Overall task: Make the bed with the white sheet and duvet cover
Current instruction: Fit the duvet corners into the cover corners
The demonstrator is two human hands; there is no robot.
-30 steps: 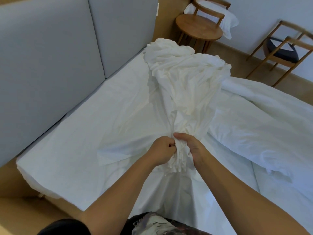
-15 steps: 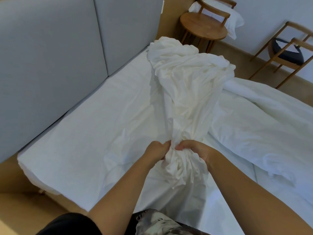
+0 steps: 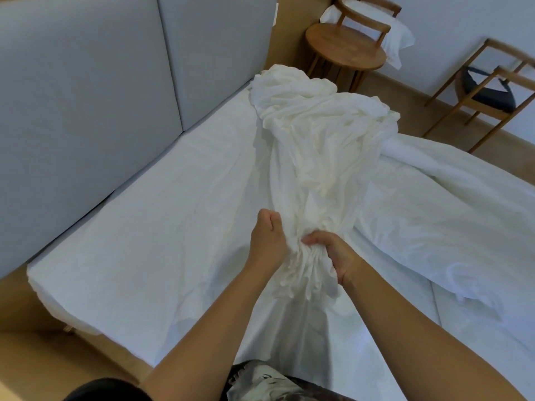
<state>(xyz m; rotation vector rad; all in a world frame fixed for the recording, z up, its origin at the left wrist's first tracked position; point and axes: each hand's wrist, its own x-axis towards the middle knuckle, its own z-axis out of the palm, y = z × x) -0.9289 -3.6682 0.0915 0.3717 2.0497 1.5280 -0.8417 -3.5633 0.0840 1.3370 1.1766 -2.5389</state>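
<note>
**Bedroom, bed part-made: cover being gathered by hand**

1. Headboard panels [image 3: 86,111], grey, padded: two, side by side along the far edge of the bed.
2. White sheet [image 3: 159,241]: one. It lies flat over the mattress with light creases, and its near-left corner hangs loose over the bed's end. It appears laid but not yet tucked.
3. Duvet [image 3: 451,227], white and puffy: one. It is heaped on the right half of the bed, probably pushed aside to leave working room.
4. Duvet cover [image 3: 318,140], cream-white: one, identified by judgement. It runs as a long rumpled rope from the head of the bed down the middle, on top of the sheet, to the hands, where it is pleated into a tight bunch. It seems to be held so in order to feed it through and find an edge or opening.
5. Wooden chairs: two. One [image 3: 492,91] has a dark seat and stands on the floor at far right. The other [image 3: 364,21] stands behind the table and carries a white pillow [image 3: 401,39], one, likely parked there off the bed.
6. Round wooden table [image 3: 344,50]: one, beyond the bed's far corner.
7. Hands: two.
   - The right hand [image 3: 333,251] has fingers and thumb wrapped round the pleated bunch.
   - The left hand [image 3: 267,241] is curled into a fist against the bunch's left side. Its fingertips are hidden in the folds, apparently pinching one.
</note>
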